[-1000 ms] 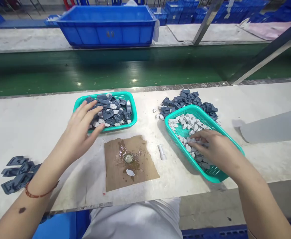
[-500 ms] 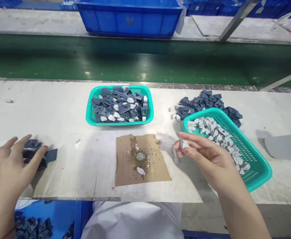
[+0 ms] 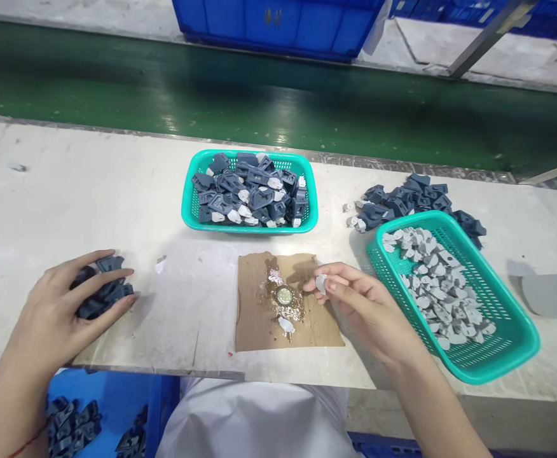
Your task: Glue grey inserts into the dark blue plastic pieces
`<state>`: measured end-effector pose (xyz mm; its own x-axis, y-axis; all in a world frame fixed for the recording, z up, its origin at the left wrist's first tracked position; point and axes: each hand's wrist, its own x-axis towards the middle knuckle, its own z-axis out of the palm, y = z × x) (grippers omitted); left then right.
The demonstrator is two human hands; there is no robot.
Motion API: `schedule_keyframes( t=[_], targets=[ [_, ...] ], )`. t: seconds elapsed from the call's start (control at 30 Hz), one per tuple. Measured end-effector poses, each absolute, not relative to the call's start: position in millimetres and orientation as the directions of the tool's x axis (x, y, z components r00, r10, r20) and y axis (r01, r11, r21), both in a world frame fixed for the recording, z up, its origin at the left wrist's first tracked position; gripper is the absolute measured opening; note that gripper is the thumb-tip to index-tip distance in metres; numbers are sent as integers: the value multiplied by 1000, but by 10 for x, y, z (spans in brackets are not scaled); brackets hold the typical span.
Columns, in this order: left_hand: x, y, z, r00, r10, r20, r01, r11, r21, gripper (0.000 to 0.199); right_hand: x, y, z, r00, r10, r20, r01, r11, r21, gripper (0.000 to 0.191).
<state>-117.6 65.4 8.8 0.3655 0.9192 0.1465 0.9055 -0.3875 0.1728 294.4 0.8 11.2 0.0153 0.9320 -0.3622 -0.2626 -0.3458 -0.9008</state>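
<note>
My left hand (image 3: pixel 73 299) is curled around several dark grey plastic parts (image 3: pixel 103 289) on the table at the left. Between the fingertips of my right hand (image 3: pixel 362 305) is a small light grey piece (image 3: pixel 321 284), held above the right edge of a brown cardboard sheet (image 3: pixel 259 318). A round metal disc (image 3: pixel 284 295) in clear wet liquid lies mid-sheet, and one white piece (image 3: pixel 287 325) lies just below it. Beside my right forearm is a green basket (image 3: pixel 512 346) of light grey pieces (image 3: pixel 443 273).
Another green basket (image 3: pixel 250 230), full of dark parts with white pieces, stands behind the cardboard. A pile of dark parts (image 3: pixel 416 197) lies at the back right. Below the table's front edge is a blue bin (image 3: pixel 116 394) with dark parts.
My left hand has closed in around the dark parts and shifted right. My right hand has moved left with the light grey piece, to the cardboard's edge. The view has shifted too.
</note>
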Motion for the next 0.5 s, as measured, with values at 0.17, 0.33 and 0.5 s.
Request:
schedule_keyframes(
  t=[0.17,0.33,0.5],
  targets=[
    [-1229,651,37,425,853,303,869,-478,124,13,2858,13,38,81,938,-336,-242,-309,-920,20],
    [-1280,629,-42,400,782,479,850,-512,126,17,2755,-62,-9,147,984,-96,88,-110,-990,6],
    [-952,473,41,113,765,634,804,-445,394,27,2708,-120,-68,-4,993,120,313,116,-943,11]
  ],
)
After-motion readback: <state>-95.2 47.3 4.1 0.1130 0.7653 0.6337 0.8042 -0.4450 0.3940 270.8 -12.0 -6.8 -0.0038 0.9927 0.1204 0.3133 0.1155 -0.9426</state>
